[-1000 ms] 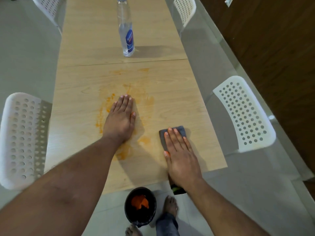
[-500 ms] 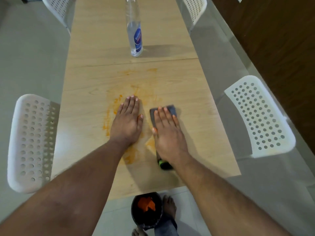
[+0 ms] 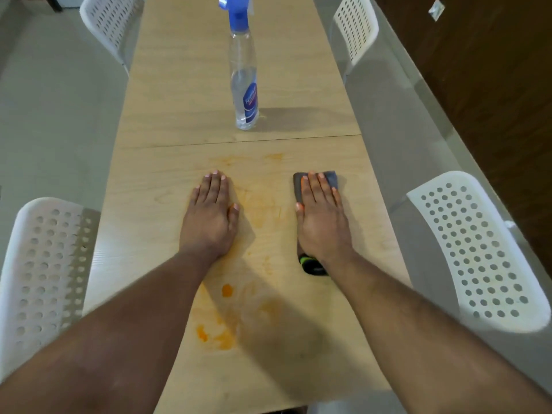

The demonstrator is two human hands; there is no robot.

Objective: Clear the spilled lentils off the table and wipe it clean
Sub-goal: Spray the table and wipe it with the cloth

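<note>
Tabletop [image 3: 185, 115] of pale wood-grain runs from the near edge far up the middle of the view, with a thin seam crossing it beyond the hands. White perforated chairs stand along both long sides: one near left [image 3: 44, 279], one near right [image 3: 484, 249], one far left [image 3: 110, 25] and one far right [image 3: 355, 28]. Orange lentil smears [image 3: 215, 333] stain the near half of the table, thickest in blotches close to the near edge between the forearms, fainter between the two hands and in a pale streak just short of the seam. A clear spray bottle [image 3: 243, 82] with a blue trigger head and blue label stands upright past the seam, near the table's centre line. The left hand [image 3: 210, 219] lies flat on the bare wood, fingers straight and together, thumb out to the right, holding nothing. The right hand [image 3: 322, 222] presses flat on a grey cleaning cloth [image 3: 330, 179], fingers straight; the cloth shows beyond the fingertips and a dark, green-marked end sticks out under the wrist. The two hands are well apart, side by side.
</note>
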